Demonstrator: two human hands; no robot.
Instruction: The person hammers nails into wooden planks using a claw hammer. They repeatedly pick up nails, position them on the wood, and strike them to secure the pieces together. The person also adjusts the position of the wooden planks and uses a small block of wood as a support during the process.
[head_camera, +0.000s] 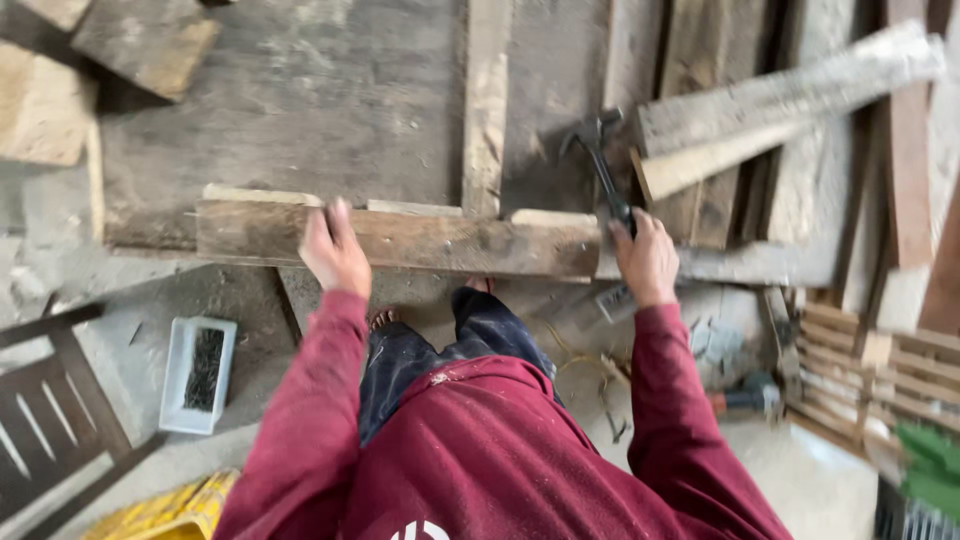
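Observation:
My left hand (333, 250) rests on a rough wooden plank (440, 243) that lies crosswise along the near edge of a large grey board (290, 100); the fingers lie over the plank's top edge. My right hand (646, 258) is closed around the black handle of a claw hammer (598, 150), whose dark head points up and away from me, just past the plank's right end. Both arms wear dark red sleeves. My legs in dark trousers stand just below the plank.
A white box of dark nails (200, 372) sits on the concrete floor at the left. Loose planks (780, 105) are heaped at the right. A slatted wooden frame (50, 420) lies lower left, a yellow object (165, 512) near it, wooden pallets (880, 375) lower right.

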